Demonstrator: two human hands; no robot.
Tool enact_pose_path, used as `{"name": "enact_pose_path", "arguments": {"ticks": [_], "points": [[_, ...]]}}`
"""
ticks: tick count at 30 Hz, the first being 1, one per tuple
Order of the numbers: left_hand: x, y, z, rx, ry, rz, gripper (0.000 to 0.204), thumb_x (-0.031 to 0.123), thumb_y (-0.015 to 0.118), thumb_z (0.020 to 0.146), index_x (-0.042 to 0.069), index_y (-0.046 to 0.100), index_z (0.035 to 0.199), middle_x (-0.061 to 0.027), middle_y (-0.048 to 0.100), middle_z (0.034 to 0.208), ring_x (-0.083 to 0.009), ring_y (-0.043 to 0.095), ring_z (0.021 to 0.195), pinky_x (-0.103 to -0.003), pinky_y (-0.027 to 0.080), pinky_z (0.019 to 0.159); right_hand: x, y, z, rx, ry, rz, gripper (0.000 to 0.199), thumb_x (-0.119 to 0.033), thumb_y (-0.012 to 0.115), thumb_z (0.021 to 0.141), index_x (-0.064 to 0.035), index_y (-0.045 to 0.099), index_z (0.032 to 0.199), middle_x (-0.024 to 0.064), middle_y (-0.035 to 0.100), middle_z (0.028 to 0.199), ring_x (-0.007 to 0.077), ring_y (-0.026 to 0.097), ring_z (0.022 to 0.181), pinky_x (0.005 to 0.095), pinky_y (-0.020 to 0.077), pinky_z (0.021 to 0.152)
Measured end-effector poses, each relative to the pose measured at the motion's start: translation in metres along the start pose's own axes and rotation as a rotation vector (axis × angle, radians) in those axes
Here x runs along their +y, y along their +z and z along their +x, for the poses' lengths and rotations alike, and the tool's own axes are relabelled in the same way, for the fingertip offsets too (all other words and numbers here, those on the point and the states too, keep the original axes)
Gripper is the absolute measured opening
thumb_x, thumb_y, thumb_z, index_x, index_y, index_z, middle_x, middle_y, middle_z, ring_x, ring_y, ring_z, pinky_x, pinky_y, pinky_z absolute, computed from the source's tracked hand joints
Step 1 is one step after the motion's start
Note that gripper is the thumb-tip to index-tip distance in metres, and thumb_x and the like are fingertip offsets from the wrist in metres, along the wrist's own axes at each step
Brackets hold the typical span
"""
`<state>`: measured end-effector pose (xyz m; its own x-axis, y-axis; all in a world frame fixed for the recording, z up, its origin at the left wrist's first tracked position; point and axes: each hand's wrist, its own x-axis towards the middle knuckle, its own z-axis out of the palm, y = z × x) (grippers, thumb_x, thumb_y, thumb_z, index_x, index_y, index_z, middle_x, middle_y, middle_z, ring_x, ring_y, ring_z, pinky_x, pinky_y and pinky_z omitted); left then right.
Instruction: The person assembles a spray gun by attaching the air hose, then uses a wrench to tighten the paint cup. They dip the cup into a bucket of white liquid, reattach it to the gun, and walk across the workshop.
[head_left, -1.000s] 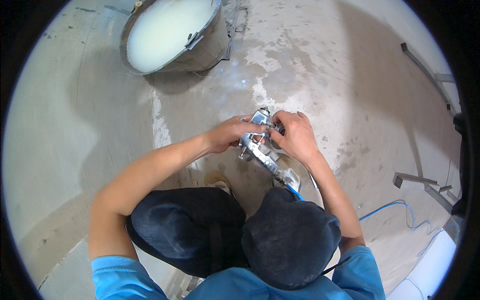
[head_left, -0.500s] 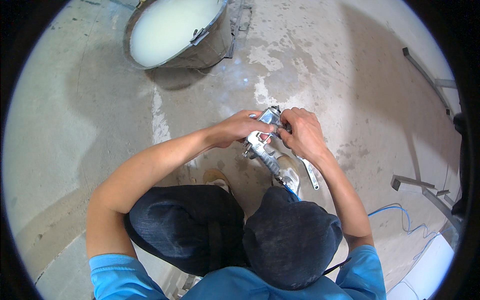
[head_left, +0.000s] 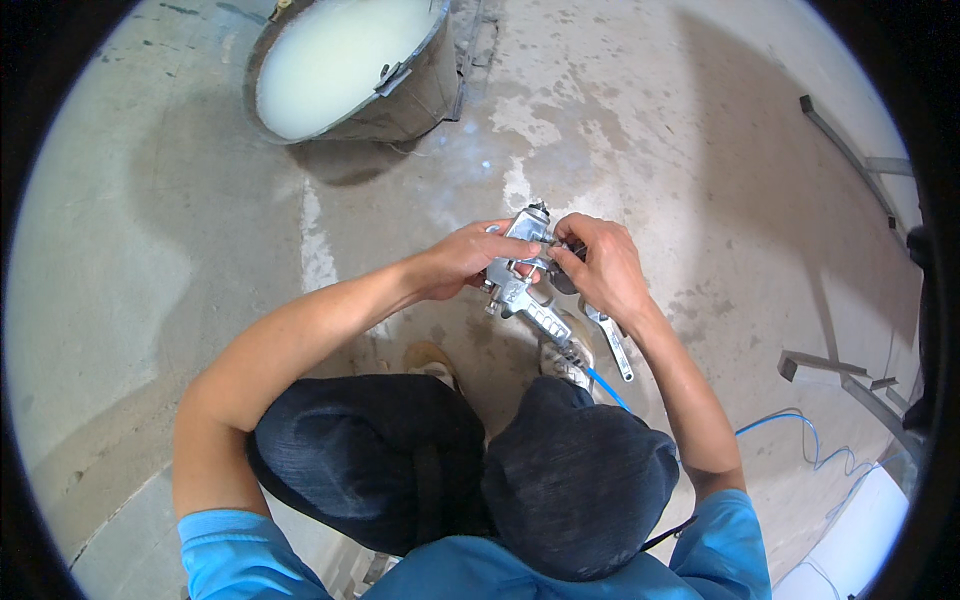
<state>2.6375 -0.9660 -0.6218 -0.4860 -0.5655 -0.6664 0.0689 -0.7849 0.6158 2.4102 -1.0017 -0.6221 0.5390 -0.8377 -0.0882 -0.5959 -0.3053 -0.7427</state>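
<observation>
Plainly, the spray gun (head_left: 515,291) lies between the two hands, held up off the floor (head_left: 690,215) in front of the person's knees. Its nozzle end points away from the body, while the handle (head_left: 545,319) slants back and rightward toward the right shoe (head_left: 568,364). The left hand (head_left: 468,260) grips the metal body from the left, thumb laid across it. The right hand (head_left: 607,264) comes in from the other side, curled, its thumb and forefinger at the gun's right flank, so it is nearest the side fitting there. Whether those fingers pinch the fitting or only touch it, I cannot tell. A dark round part (head_left: 566,280) shows just below them, partly covered. Under the right palm juts a wrench (head_left: 616,354), its tail toward the person; what holds it is hidden.

A blue hose (head_left: 606,388) leaves the handle's foot and passes out of sight at the right knee (head_left: 580,470). Ahead and to the left, well apart from the hands, stands a basin (head_left: 418,103) of milky liquid (head_left: 340,65). Off to the right are grey metal bars (head_left: 826,368) and a looping blue line (head_left: 790,413).
</observation>
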Motion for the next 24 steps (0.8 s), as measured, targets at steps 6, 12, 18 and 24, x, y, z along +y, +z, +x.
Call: {"name": "enact_pose_path", "arguments": {"ticks": [6, 12, 18, 24], "points": [[-0.001, 0.002, 0.001, -0.007, -0.012, 0.011, 0.033, 0.040, 0.064, 0.105, 0.013, 0.061, 0.125, -0.0014, 0.071, 0.098, -0.0071, 0.070, 0.088, -0.024, 0.055, 0.069, -0.011, -0.013, 0.003, -0.115, 0.143, -0.015, 0.022, -0.015, 0.078, 0.081, -0.0003, 0.063, 0.080, 0.0181, 0.068, 0.075, 0.0370, 0.068, 0.076, 0.0464, 0.0509, 0.072], [0.001, 0.005, -0.001, 0.012, -0.004, -0.021, 0.035, 0.041, 0.062, 0.106, 0.012, 0.061, 0.126, -0.0024, 0.071, 0.098, -0.0073, 0.070, 0.089, -0.024, 0.056, 0.071, -0.007, -0.018, 0.008, -0.192, 0.129, 0.028, 0.019, -0.018, 0.077, 0.084, -0.0018, 0.072, 0.092, 0.0201, 0.070, 0.080, 0.0372, 0.068, 0.077, 0.0463, 0.0510, 0.071], [0.002, 0.006, -0.002, -0.021, 0.024, -0.026, 0.035, 0.040, 0.063, 0.105, 0.011, 0.061, 0.125, -0.0026, 0.072, 0.100, -0.0065, 0.069, 0.090, -0.024, 0.056, 0.072, 0.002, -0.020, 0.007, -0.244, 0.170, 0.094, 0.022, -0.021, 0.075, 0.089, -0.0011, 0.074, 0.097, 0.0194, 0.071, 0.081, 0.0350, 0.068, 0.076, 0.0449, 0.0505, 0.072], [0.003, 0.010, -0.005, -0.030, 0.037, -0.016, 0.033, 0.038, 0.062, 0.106, 0.011, 0.062, 0.125, -0.0014, 0.071, 0.099, -0.0050, 0.067, 0.089, -0.023, 0.054, 0.071, 0.012, -0.023, 0.006, -0.373, 0.216, 0.230, 0.026, -0.027, 0.073, 0.093, -0.0010, 0.074, 0.096, 0.0142, 0.066, 0.073, 0.0282, 0.061, 0.068, 0.0423, 0.0474, 0.068]]}}
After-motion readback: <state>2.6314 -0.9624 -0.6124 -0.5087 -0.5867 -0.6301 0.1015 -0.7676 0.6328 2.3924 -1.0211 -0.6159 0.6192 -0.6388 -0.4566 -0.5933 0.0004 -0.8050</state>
